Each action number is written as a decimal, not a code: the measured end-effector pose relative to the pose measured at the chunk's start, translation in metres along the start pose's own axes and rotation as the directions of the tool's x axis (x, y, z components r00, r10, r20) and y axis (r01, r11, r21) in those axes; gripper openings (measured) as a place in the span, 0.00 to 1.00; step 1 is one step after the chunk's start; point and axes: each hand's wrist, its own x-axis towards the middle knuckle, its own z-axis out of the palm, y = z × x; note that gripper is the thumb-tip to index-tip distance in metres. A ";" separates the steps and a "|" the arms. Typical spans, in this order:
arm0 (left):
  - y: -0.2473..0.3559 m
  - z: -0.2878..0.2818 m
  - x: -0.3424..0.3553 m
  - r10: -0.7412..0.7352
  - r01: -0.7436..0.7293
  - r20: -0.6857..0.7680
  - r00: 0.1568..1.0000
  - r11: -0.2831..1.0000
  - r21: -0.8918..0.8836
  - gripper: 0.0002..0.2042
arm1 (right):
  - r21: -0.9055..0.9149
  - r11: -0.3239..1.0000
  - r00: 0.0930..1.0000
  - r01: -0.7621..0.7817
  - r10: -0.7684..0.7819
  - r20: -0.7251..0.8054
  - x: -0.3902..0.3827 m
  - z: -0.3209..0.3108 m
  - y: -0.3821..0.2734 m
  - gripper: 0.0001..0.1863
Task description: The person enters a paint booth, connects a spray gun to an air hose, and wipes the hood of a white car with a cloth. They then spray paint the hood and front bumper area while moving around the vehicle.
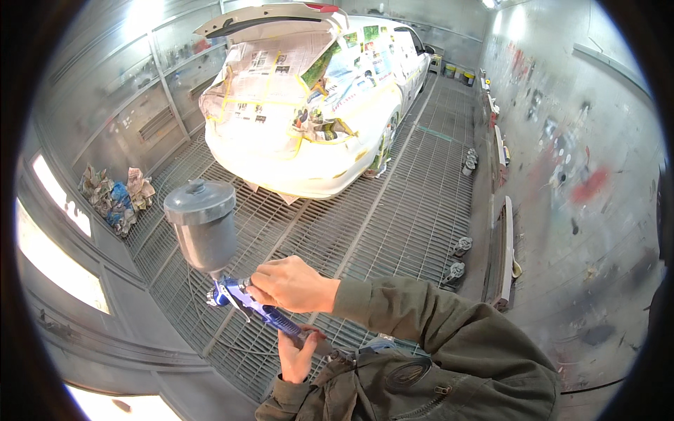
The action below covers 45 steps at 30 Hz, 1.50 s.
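Note:
A blue spray gun (277, 317) with a grey paint cup (205, 228) on top is held in front of me, its nozzle toward the left. My left hand (296, 355) is closed round the lower end of the handle, near the hose fitting. From the right, my right hand (295, 284) reaches across with its fingers pinched on a knob at the back of the gun body. The trigger (241, 306) hangs free, with no finger on it. Beyond the gun stands a white car (309, 168), partly masked with newspaper and yellow tape, its tailgate (274, 15) raised.
Metal grating (365, 231) covers the floor. Crumpled masking paper (116, 200) lies by the left wall. Small grey objects (456, 272) stand along the paint-spotted right wall (562, 182), where a long panel (504, 245) leans. Several buckets (458, 75) are at the far end.

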 end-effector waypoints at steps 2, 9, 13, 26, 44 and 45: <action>-0.001 0.001 0.000 0.001 -0.001 -0.018 1.000 1.000 -0.006 0.16 | -0.084 0.996 0.998 -0.001 0.007 0.067 0.003 -0.008 -0.005 0.15; 0.005 0.007 -0.002 0.026 -0.026 -0.015 1.000 1.000 -0.011 0.15 | -0.022 1.000 0.995 0.000 0.002 0.102 0.001 -0.027 -0.012 0.12; 0.006 0.010 -0.005 0.029 -0.028 -0.029 0.999 0.999 0.016 0.15 | 0.004 0.998 0.998 0.059 -0.059 0.038 0.000 -0.022 -0.008 0.10; 0.002 0.009 -0.011 0.009 -0.007 -0.062 0.998 1.000 0.023 0.12 | 0.020 0.999 0.994 -0.045 0.043 0.096 -0.004 -0.023 -0.018 0.13; -0.006 -0.005 -0.015 -0.012 0.010 -0.060 0.998 0.999 -0.032 0.14 | 0.076 0.995 0.995 -0.062 0.068 -0.075 -0.008 0.005 -0.018 0.13; -0.007 -0.004 -0.015 -0.021 0.018 -0.057 0.998 0.998 -0.054 0.15 | 0.106 0.993 0.994 -0.054 0.064 -0.093 -0.009 0.007 -0.016 0.13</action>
